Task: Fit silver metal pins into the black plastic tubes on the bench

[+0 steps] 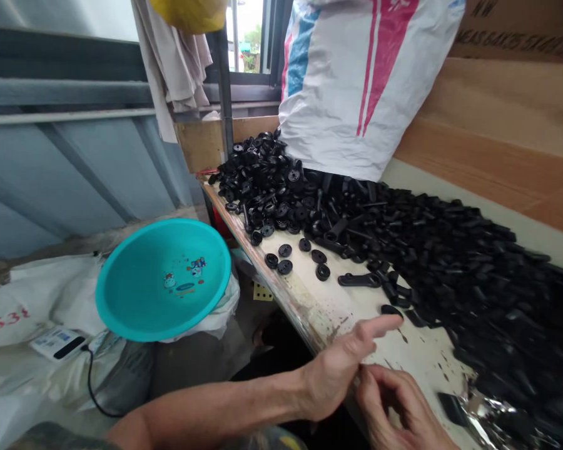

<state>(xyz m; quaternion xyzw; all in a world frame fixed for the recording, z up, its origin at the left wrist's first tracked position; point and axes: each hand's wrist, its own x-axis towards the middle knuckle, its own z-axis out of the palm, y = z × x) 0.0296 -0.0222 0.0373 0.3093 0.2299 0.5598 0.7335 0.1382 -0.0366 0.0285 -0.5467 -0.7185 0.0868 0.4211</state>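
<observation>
My left hand (344,365) rests at the near edge of the white worktable (338,306), index finger stretched toward a long black plastic piece (391,310). My right hand (396,406) is just below it, fingers curled in against the left hand; what it holds, if anything, is hidden. A big heap of black plastic parts (450,262) covers the table's right side. Round black discs (263,181) pile at the far end, with a few loose discs (285,251) and a black lever-shaped part (359,280) lying apart.
A turquoise plastic basin (164,281) sits on white sacks (23,306) left of the table. A white sack with red and blue stripes (356,75) stands at the far end. Cardboard (497,125) lines the right wall. A phone with a cable (59,342) lies on the sacks.
</observation>
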